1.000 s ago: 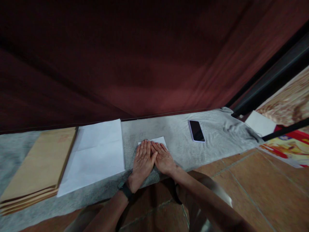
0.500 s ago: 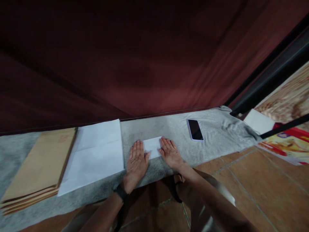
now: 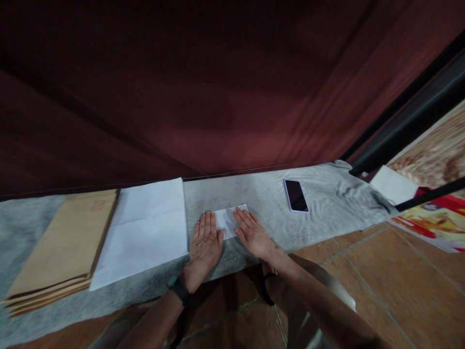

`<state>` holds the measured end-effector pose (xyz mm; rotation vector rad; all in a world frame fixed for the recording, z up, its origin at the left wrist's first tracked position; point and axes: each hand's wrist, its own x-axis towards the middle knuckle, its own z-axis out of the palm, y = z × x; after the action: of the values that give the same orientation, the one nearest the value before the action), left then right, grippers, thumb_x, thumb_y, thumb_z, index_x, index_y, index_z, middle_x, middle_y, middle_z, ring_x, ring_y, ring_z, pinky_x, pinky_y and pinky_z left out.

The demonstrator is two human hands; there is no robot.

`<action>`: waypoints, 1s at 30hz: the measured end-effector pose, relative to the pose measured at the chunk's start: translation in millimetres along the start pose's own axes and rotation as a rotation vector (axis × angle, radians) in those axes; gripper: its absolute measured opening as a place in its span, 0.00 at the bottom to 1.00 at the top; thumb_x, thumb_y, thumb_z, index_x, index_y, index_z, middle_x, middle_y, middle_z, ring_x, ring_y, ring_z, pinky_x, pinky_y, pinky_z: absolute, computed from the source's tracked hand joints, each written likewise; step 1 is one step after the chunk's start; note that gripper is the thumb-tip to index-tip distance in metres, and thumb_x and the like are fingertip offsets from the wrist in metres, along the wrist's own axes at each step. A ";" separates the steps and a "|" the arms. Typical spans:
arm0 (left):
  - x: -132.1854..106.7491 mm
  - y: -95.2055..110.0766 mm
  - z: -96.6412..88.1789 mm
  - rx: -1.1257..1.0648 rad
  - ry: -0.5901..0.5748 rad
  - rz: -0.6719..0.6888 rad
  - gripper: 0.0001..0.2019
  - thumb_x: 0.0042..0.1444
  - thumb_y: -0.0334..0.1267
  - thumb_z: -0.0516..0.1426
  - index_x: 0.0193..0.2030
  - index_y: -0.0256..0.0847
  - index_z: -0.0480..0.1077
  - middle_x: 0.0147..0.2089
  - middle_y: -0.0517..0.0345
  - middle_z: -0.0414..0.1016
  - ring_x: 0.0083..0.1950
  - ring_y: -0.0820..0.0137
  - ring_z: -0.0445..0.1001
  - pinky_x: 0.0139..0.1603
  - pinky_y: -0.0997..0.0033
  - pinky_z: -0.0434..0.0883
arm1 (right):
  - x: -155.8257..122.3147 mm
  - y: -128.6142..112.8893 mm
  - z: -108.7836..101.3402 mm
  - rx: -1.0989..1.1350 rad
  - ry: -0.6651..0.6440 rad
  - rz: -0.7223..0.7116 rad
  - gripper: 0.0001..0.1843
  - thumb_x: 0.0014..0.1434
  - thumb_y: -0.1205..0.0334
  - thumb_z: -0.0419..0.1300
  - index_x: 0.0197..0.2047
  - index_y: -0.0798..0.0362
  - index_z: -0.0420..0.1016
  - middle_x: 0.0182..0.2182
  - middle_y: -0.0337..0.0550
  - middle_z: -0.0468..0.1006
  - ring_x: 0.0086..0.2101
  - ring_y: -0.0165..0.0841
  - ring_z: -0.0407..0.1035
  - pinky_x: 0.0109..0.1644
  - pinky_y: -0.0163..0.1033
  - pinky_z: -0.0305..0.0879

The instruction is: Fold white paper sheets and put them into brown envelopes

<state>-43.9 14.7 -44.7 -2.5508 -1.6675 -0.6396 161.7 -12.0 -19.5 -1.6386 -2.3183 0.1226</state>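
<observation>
A small folded white paper lies on the grey cloth in front of me. My left hand rests flat at its left end, fingers stretched out and pointing away from me. My right hand lies flat over its right part, fingers extended, covering much of that side. Neither hand grips anything. Left of my left hand is a stack of large white sheets, with a crease across the top one.
Brown paper envelopes are stacked at the far left. A phone in a light purple case lies right of my hands on the grey cloth. A dark red curtain hangs behind. A colourful box is at the far right.
My right hand has slid slightly left over the folded paper, and a bit of its right corner now shows past the fingers. My left hand has stayed in place.
</observation>
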 end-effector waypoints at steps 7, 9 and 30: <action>1.7 0.9 -5.7 0.010 -0.069 -0.013 0.31 0.68 0.42 0.44 0.74 0.28 0.52 0.76 0.36 0.51 0.77 0.52 0.51 0.73 0.46 0.56 | -4.4 -13.4 10.6 -0.003 -0.043 -0.078 0.29 0.74 0.54 0.47 0.74 0.54 0.54 0.73 0.47 0.52 0.71 0.38 0.49 0.75 0.51 0.45; 1.4 1.3 -6.4 0.008 -0.064 -0.017 0.31 0.68 0.42 0.44 0.73 0.26 0.53 0.76 0.35 0.52 0.76 0.52 0.52 0.74 0.47 0.55 | -5.6 -8.6 9.7 -0.013 -0.036 -0.032 0.30 0.74 0.54 0.47 0.74 0.55 0.53 0.73 0.48 0.53 0.71 0.39 0.49 0.75 0.52 0.46; -8.4 -7.2 -13.8 0.053 -0.062 -0.014 0.30 0.69 0.41 0.44 0.72 0.23 0.55 0.74 0.34 0.56 0.76 0.53 0.54 0.73 0.49 0.58 | -12.5 24.0 -3.4 -0.050 -0.117 0.189 0.31 0.74 0.53 0.44 0.75 0.57 0.51 0.73 0.48 0.51 0.71 0.41 0.47 0.75 0.53 0.43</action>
<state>-57.6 7.1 -36.5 -2.5500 -1.6981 -0.5158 188.3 -15.6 -24.4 -1.9221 -2.2613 0.2071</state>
